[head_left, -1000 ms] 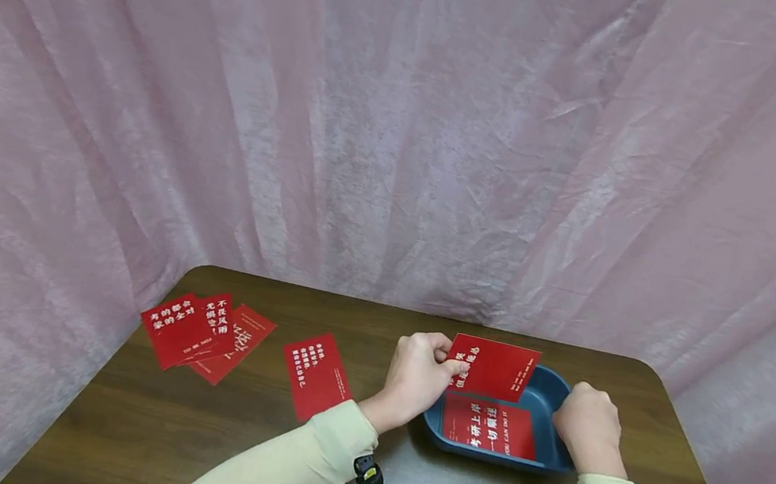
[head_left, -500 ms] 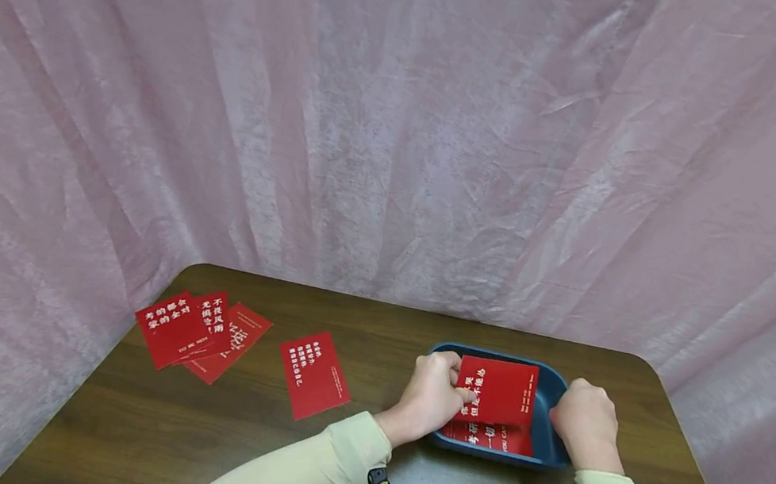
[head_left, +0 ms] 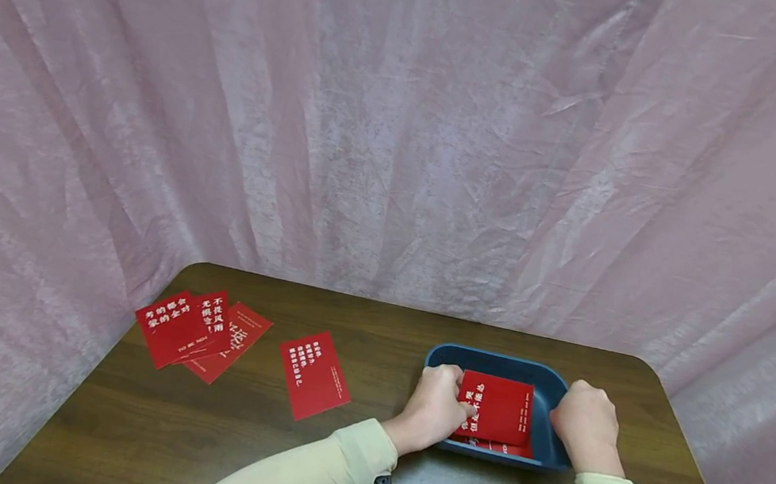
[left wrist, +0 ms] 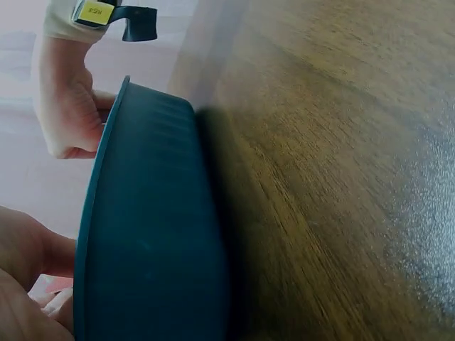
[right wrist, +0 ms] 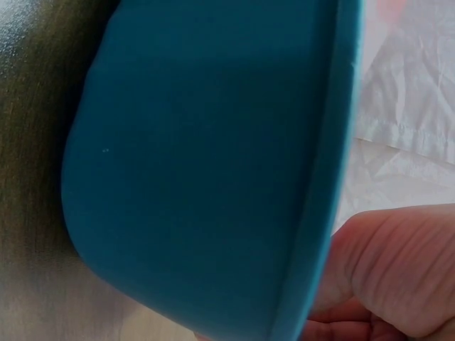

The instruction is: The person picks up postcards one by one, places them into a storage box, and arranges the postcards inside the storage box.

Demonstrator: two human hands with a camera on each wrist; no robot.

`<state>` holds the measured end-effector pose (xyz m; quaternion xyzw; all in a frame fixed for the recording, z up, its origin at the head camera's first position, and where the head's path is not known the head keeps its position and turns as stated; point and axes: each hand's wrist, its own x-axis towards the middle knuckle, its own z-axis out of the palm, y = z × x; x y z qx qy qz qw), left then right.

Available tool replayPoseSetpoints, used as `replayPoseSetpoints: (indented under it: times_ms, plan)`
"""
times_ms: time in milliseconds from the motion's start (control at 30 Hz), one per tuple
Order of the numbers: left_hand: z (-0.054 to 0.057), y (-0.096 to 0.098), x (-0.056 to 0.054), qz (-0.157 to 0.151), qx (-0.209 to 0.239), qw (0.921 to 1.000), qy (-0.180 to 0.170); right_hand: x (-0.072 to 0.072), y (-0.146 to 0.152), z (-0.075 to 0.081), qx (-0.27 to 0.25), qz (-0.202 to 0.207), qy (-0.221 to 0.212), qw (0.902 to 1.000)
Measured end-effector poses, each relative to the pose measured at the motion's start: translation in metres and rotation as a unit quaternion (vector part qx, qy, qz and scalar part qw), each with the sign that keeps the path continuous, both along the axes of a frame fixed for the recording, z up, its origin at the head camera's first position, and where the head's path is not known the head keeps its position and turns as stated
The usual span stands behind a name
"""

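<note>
My left hand reaches over the left side of a blue tray and pinches the left edge of a red card printed with white characters. That card lies low inside the tray, overlapping a second red card of which a strip shows at the front. At the tray's right end my right hand grips the rim, its thumb on the inner side in the right wrist view. The tray's outer wall fills much of the left wrist view and hides the left fingertips.
Left of the tray one red card lies flat on the brown wooden table. Farther left several red cards overlap in a fan. A pink curtain hangs behind the table's back edge.
My left hand has brought the pinched card down and slightly rightward into the tray, covering most of the lower card. My right hand has kept its hold on the rim.
</note>
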<state>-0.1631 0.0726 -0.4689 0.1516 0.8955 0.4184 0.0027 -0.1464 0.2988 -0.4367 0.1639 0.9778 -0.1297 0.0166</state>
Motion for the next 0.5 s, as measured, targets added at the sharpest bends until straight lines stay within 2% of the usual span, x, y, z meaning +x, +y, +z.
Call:
replayPoseSetpoints:
  times_ms: [200, 400, 500]
  plan:
    - [0.0005, 0.002, 0.0034, 0.006, -0.073, 0.997, 0.024, 0.001, 0.0003, 0.001, -0.001, 0.001, 0.007, 1.0]
    - [-0.0046, 0.0046, 0.0058, -0.003, -0.131, 0.9894, 0.063, -0.0002, 0.0007, 0.0011, -0.006, -0.003, -0.002, 1.0]
    - [-0.0073, 0.0067, 0.0061, -0.012, -0.164, 0.9832, 0.08, -0.0001, 0.0008, 0.0001, -0.006, -0.004, -0.001, 1.0]
